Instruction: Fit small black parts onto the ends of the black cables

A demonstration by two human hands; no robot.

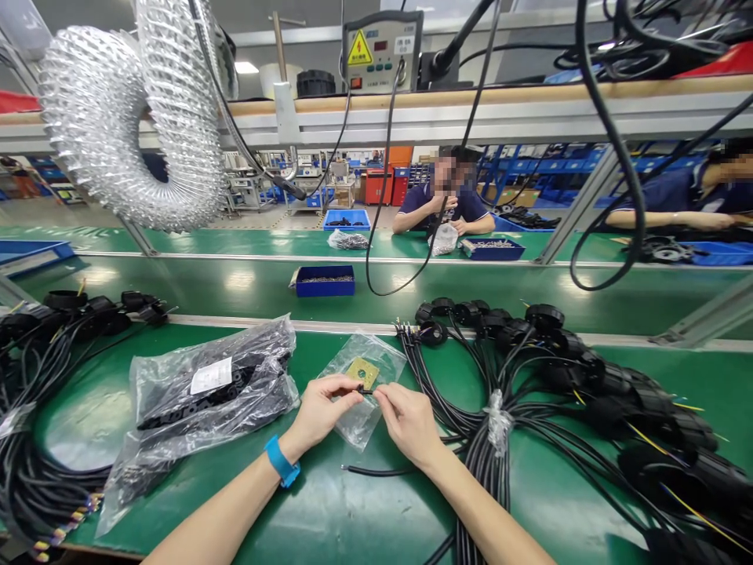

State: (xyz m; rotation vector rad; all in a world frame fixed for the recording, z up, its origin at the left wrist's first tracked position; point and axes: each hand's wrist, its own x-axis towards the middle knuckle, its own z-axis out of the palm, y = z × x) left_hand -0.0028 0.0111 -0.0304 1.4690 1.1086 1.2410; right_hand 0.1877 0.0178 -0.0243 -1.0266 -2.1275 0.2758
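Note:
My left hand (pixel 322 406) and my right hand (pixel 409 420) meet over the green bench. Pinched between their fingertips is a small black part (pixel 365 391); its exact kind is too small to make out. Beneath the hands lies a clear plastic zip bag (pixel 354 428) with a yellowish square piece (pixel 361 370) showing at it. A black cable end (pixel 376 471) sticks out below my right hand. To the right spreads a bundle of black cables (pixel 482 479), tied with clear plastic (pixel 497 420) and carrying round black fittings (pixel 547 316).
A large plastic bag of black parts (pixel 212 404) lies left, beside another cable bundle (pixel 35 439). A blue bin (pixel 325 282) of small parts stands beyond. Overhead hang a silver duct (pixel 182 102) and black cables (pixel 632 204). Two people sit across the bench.

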